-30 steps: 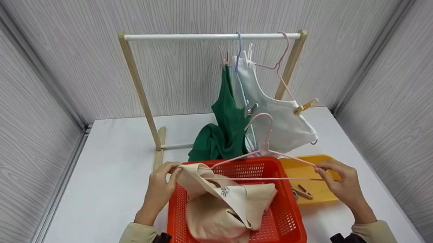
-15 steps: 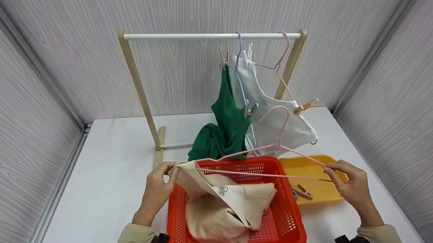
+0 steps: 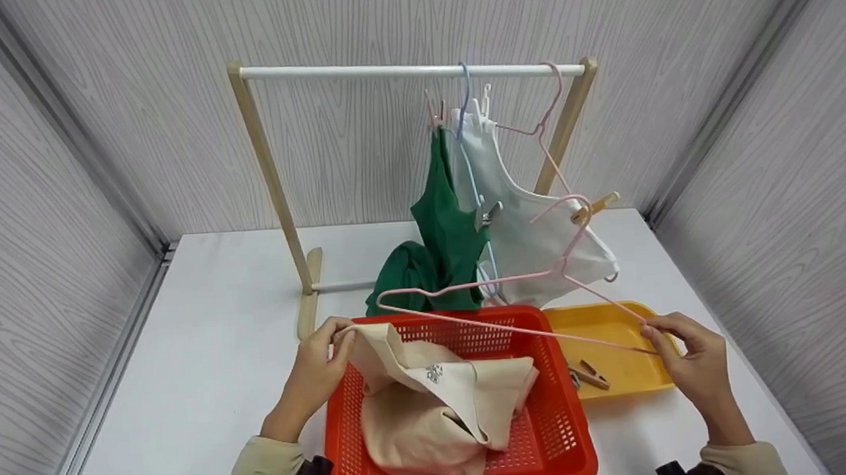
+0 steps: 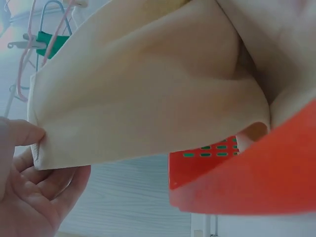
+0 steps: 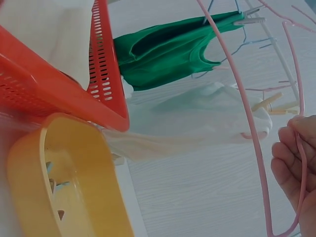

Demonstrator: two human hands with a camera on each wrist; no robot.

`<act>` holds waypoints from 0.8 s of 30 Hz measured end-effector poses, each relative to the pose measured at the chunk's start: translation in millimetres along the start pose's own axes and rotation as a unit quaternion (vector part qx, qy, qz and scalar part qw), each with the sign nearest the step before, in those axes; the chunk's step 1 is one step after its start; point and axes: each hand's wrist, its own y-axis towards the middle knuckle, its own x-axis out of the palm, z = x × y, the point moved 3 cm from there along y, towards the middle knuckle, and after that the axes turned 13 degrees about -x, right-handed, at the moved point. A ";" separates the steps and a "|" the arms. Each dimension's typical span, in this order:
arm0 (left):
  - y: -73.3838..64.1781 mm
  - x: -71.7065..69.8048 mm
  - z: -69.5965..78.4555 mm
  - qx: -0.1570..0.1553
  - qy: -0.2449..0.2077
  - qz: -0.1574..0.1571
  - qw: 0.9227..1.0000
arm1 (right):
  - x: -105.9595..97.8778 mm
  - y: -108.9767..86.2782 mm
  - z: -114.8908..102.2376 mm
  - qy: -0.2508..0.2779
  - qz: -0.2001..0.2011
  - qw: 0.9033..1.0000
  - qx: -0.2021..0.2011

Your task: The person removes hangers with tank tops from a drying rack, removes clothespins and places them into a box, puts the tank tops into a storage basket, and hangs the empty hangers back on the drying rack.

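Note:
My left hand (image 3: 319, 372) pinches the upper left corner of a beige garment (image 3: 419, 421) that lies bunched in a red basket (image 3: 585, 433). A small dark print shows on its pale fabric. In the left wrist view thumb and fingers grip the edge of the beige cloth (image 4: 133, 94). A pink clothes hanger (image 3: 472, 326) is held by its right end in my right hand (image 3: 695, 360). Its hook points up, and its free left end is above the basket's far rim, apart from the garment. The right wrist view shows my fingers round the hanger (image 5: 253, 123).
Behind the basket stands a rack with a white rail (image 3: 354, 71). A green garment (image 3: 449, 243) and a white garment (image 3: 533, 238) hang there on hangers with clothespins. Right of the basket is a yellow tray (image 3: 637, 378) holding several clothespins (image 3: 589, 376).
The hanger has moved right and up with my right hand, and its left end has come out of the beige garment. My left hand keeps its grip at nearly the same place.

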 end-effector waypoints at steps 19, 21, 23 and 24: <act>-30.9 44.3 0.6 -0.018 0.139 -0.397 0.907 | 17.8 0.9 -2.1 -0.002 -0.014 1.000 -0.007; -34.0 44.7 -0.1 -0.027 0.158 -0.422 0.892 | 18.9 0.7 -2.2 0.001 -0.013 1.000 -0.006; -35.8 44.7 -0.4 -0.037 0.165 -0.438 0.883 | 19.8 0.5 -2.3 -0.004 -0.017 1.000 -0.002; -36.0 44.7 -0.2 -0.042 0.165 -0.441 0.881 | 20.2 0.3 -2.2 -0.003 -0.017 1.000 0.000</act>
